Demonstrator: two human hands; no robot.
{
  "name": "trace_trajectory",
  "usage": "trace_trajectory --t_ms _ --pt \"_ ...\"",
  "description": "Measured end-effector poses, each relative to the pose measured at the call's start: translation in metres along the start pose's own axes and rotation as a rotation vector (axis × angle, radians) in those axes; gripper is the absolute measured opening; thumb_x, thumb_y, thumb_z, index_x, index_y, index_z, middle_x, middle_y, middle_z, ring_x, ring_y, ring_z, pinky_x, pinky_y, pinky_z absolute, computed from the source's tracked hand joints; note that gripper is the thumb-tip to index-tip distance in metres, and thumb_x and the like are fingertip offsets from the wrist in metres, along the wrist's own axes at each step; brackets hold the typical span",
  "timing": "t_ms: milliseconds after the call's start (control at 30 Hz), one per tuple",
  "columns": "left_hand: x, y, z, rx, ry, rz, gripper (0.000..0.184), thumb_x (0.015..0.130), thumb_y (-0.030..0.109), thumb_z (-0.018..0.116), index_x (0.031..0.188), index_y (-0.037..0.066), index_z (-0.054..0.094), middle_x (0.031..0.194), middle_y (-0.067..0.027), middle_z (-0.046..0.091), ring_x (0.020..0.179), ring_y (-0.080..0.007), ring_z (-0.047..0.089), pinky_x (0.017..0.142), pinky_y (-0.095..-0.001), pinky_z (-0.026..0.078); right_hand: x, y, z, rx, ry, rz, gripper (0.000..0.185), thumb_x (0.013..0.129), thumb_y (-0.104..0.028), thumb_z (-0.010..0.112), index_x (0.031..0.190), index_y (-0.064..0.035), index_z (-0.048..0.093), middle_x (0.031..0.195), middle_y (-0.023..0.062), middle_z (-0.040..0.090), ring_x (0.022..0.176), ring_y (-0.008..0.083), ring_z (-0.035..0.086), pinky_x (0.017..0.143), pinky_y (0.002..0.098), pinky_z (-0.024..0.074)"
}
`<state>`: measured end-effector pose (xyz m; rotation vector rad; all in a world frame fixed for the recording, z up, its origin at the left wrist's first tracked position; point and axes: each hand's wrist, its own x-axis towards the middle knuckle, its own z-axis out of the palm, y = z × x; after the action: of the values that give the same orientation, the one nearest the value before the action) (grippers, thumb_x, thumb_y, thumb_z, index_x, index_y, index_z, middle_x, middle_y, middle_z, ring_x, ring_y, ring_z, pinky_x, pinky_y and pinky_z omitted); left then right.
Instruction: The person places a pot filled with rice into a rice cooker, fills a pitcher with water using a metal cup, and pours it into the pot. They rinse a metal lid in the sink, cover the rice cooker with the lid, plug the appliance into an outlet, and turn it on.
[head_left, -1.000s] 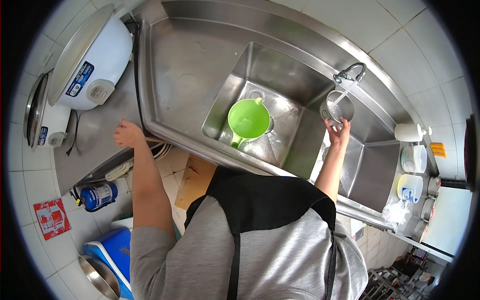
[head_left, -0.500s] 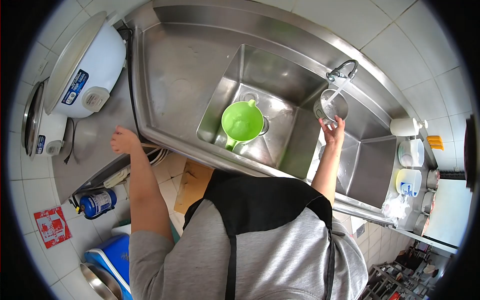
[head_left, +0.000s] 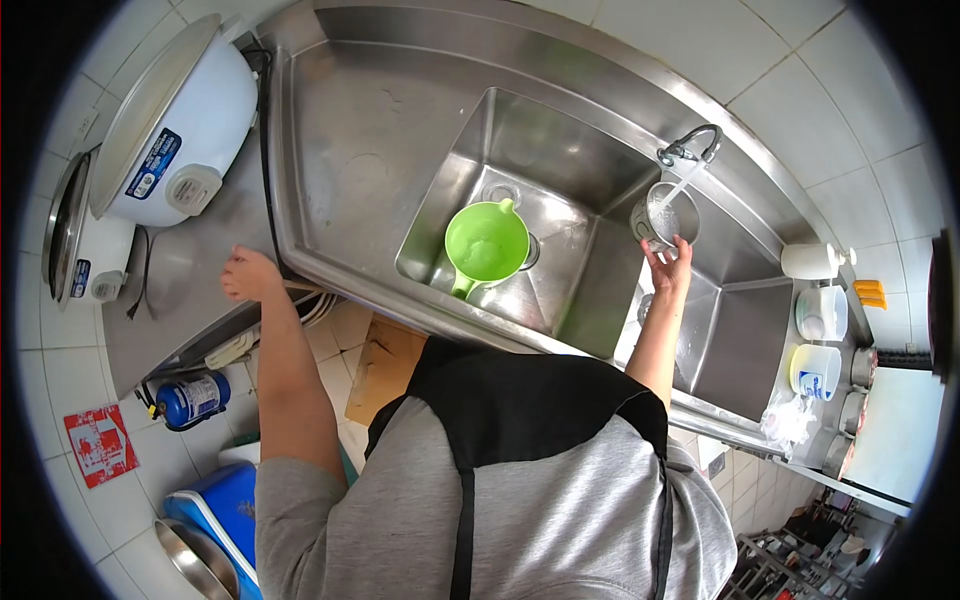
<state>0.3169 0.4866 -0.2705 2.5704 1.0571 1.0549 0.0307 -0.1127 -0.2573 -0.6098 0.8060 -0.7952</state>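
My right hand (head_left: 670, 268) grips the near side of a small round metal cup (head_left: 642, 218), fingers on its wall. A stream of water (head_left: 682, 183) runs from the curved faucet (head_left: 690, 148) into this cup, and water shows inside. The cup is held above the right-hand sink basin (head_left: 745, 330). Off to the left, my left hand (head_left: 250, 274) is over the edge of the side counter, its fingers curled in, with nothing visible in them. A green plastic dipper (head_left: 487, 243) with a handle and a spout sits in the middle sink basin (head_left: 545, 130), some liquid in it.
On the left counter stand a large white rice cooker (head_left: 190, 130) and a smaller cooker (head_left: 100, 255) with black cords. Tubs (head_left: 816, 372) and a plastic bag (head_left: 788, 420) are at the right end. A blue fire extinguisher (head_left: 192, 400) and a blue cooler (head_left: 225, 510) are low at left.
The view has shifted slightly. My right hand still holds the metal cup under the running water, and my left hand stays by the counter edge.
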Motion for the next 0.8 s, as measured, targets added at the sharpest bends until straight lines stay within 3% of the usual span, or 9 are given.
trace_trajectory --t_ms 100,167,300,533,600,800 --pt "0.0 0.001 -0.001 0.081 0.002 0.008 0.045 0.084 0.041 0.035 0.095 0.004 0.059 0.099 -0.0183 0.051 0.096 -0.034 0.045 0.086 -0.0458 0.031 0.007 0.001 -0.011 -0.005 0.032 -0.028 0.048 0.066 -0.009 0.066 0.106 -0.0083 0.04 0.123 0.0222 0.023 0.114 0.0398 0.033 0.076 0.0597 0.0484" --pt "0.008 -0.028 0.041 0.29 0.057 0.203 0.043 0.083 0.039 0.037 0.092 0.002 0.058 0.097 -0.0176 0.052 0.093 -0.0329 0.047 0.085 -0.0446 0.033 0.011 0.004 -0.011 -0.036 0.051 -0.022 0.041 0.069 -0.01 0.063 0.103 -0.0077 0.041 0.118 0.0202 0.028 0.11 0.0399 0.034 0.075 0.0589 0.0492" --pt "0.001 0.003 -0.004 0.043 0.055 0.023 0.041 0.083 0.037 0.039 0.09 0.001 0.057 0.093 -0.0166 0.053 0.091 -0.032 0.048 0.084 -0.0431 0.035 0.026 0.005 -0.023 -0.019 0.027 0.023 0.033 0.072 -0.011 0.062 0.098 -0.0062 0.043 0.114 0.0162 0.033 0.109 0.0373 0.033 0.076 0.0588 0.049" --pt "-0.001 0.008 -0.014 0.038 0.039 0.017 0.034 0.083 0.035 0.044 0.084 0.003 0.057 0.091 -0.0154 0.05 0.092 -0.0308 0.045 0.086 -0.0425 0.031 0.028 0.001 -0.023 0.021 0.017 0.04 0.05 0.07 -0.008 0.064 0.113 -0.0095 0.037 0.124 0.0212 0.026 0.109 0.039 0.036 0.077 0.0585 0.0483" --pt "-0.001 0.007 -0.013 -0.005 0.074 0.029 0.032 0.083 0.034 0.045 0.082 0.004 0.056 0.091 -0.0148 0.049 0.091 -0.0308 0.044 0.086 -0.0425 0.031 0.024 0.0 -0.021 0.034 0.013 0.071 0.049 0.07 -0.008 0.065 0.111 -0.0084 0.038 0.122 0.0226 0.028 0.105 0.0395 0.04 0.077 0.0571 0.0491" --pt "-0.002 0.005 -0.009 -0.044 0.063 0.017 0.036 0.084 0.037 0.04 0.085 0.005 0.057 0.094 -0.0143 0.05 0.095 -0.0318 0.043 0.087 -0.0436 0.03 0.025 0.001 -0.021 -0.017 -0.016 0.006 0.046 0.071 -0.01 0.064 0.11 -0.0069 0.039 0.12 0.0206 0.031 0.11 0.0364 0.036 0.078 0.0558 0.0496"
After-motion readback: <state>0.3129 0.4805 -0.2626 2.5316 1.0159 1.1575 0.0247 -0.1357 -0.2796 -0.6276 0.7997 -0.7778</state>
